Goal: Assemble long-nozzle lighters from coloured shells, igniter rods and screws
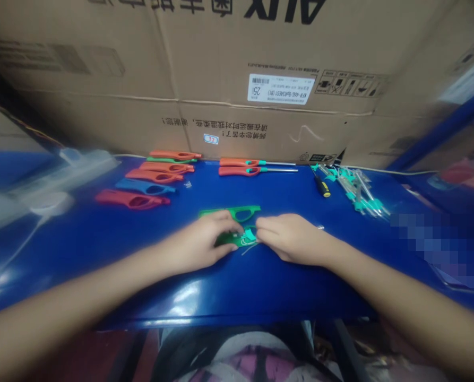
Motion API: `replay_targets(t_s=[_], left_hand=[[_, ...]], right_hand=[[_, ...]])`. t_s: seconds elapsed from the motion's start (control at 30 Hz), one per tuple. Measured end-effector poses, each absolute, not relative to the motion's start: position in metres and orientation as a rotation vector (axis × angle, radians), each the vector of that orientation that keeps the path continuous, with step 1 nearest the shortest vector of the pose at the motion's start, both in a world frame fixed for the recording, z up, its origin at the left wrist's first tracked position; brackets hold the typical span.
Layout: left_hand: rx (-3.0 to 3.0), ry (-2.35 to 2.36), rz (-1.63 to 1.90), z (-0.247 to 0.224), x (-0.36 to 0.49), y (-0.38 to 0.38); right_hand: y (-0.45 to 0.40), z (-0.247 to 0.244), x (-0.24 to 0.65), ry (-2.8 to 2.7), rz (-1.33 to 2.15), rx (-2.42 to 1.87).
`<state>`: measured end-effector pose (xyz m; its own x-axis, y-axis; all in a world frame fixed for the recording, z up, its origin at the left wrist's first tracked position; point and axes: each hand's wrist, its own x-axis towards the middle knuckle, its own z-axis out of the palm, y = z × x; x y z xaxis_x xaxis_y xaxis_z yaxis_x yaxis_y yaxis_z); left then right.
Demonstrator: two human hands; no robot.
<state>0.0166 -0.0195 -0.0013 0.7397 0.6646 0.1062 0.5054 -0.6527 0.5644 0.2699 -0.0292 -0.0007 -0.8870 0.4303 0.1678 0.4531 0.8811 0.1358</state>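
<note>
My left hand (215, 239) grips a green lighter casing half (231, 237) between thumb and fingers. Inside that half sit a teal trigger (248, 234) and thin pale wires, one end sticking out toward me. At its right end, my right hand (286, 236) has its fingers pinched together; what they hold is hidden behind them. Just behind my hands lies a second green casing half (247, 213), with an oval finger opening.
Red, orange, blue and green casings (135, 199) lie at back left, near small screws (188, 184). Two orange lighters (240, 171) with metal tubes lie by the cardboard box (205, 74). A screwdriver (322, 187) and several metal tubes with teal parts (358, 191) are at right.
</note>
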Motion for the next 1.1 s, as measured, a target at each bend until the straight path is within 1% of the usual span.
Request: replay_targets(t_s=[0.6, 1.1], left_hand=[[2.46, 0.878, 0.388, -0.0025, 0.0154, -0.0201], [2.514, 0.847, 0.399, -0.003, 0.0162, -0.0232]], right_hand=[[-0.0308, -0.0008, 0.2709, -2.86, -0.256, -0.661], [-0.0315, 0.0033, 0.269, -3.01, -0.23, -0.674]])
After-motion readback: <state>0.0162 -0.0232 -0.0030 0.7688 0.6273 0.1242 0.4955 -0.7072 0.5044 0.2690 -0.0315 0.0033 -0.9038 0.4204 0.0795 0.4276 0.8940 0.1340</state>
